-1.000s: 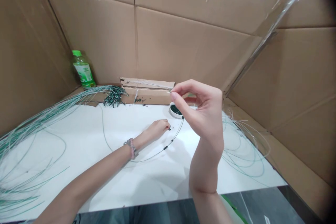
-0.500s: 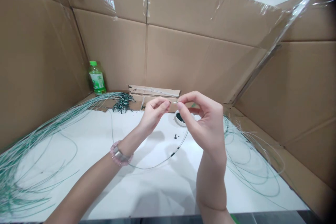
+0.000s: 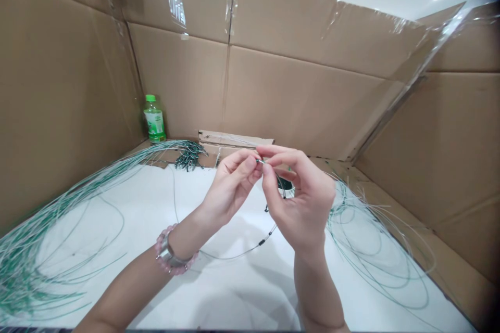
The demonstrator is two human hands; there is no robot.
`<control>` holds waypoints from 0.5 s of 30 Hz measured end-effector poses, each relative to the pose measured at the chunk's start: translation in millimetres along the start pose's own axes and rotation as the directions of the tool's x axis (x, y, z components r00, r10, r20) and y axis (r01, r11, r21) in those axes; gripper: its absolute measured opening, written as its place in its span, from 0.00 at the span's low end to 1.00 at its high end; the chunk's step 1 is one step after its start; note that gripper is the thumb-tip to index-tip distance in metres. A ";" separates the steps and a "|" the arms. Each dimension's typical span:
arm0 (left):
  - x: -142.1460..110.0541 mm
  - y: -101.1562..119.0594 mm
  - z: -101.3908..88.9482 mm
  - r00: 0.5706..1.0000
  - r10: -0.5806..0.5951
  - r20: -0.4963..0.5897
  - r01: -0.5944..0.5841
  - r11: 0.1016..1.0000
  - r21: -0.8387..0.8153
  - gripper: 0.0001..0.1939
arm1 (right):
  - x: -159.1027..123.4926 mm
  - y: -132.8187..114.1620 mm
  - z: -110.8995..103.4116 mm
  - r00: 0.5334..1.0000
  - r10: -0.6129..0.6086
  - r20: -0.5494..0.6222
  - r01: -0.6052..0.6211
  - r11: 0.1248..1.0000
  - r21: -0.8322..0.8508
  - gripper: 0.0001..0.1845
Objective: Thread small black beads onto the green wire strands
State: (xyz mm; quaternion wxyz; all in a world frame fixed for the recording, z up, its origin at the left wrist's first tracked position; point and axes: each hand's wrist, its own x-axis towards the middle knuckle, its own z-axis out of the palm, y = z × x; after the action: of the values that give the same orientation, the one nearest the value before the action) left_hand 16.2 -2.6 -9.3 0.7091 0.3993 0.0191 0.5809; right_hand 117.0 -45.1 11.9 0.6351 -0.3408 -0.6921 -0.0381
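Wires [image 3: 39, 250], green and white, sprawl over the tabletop [image 3: 97, 192]'s left side; left hand [image 3: 230, 192] and right hand [image 3: 300, 200], both half-closed, pinch a thin wire's tip [image 3: 259, 162] between them above mid-tabletop, its black-beaded length [image 3: 262, 242] drooping towards the surface.

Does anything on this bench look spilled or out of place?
Yes, a few small dark beads lie loose on the white tabletop, just by the right hand, apart from the dish of beads. They look spilled, though they may have been put there on purpose.
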 end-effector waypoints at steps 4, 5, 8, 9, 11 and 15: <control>0.9 -0.4 0.1 0.999 0.001 -0.037 0.000 0.999 0.046 0.09 | 0.3 0.2 -0.7 1.000 -0.002 0.010 0.002 1.000 -0.001 0.08; 1.3 -0.6 0.0 0.999 0.001 -0.039 0.001 0.998 0.056 0.10 | 0.3 0.2 -0.7 1.000 0.001 0.016 -0.001 1.000 -0.002 0.08; 2.7 -1.8 -1.3 1.000 0.018 -0.010 -0.017 0.996 0.086 0.09 | -0.1 0.3 -1.3 0.999 0.012 0.031 -0.012 1.000 -0.008 0.08; 3.2 -2.2 -2.3 1.000 0.029 0.000 -0.029 0.994 0.104 0.09 | -0.2 0.2 -1.7 0.999 0.017 0.036 -0.017 1.000 -0.010 0.08; 4.2 -2.5 -5.6 0.997 0.071 0.018 -0.073 0.983 0.167 0.08 | -0.3 0.0 -2.9 0.999 0.017 0.044 -0.016 1.000 -0.020 0.08; 6.6 1.6 -14.1 0.963 0.241 0.123 -0.270 0.885 0.379 0.04 | 0.1 -1.1 -6.0 0.998 -0.014 0.061 0.019 0.996 -0.084 0.08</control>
State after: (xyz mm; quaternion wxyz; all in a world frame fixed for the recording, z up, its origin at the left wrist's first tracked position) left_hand 10.2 10.6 -15.0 0.5320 0.5529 0.0568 0.6387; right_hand 121.6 -48.9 13.6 0.5985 -0.3628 -0.7116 -0.0622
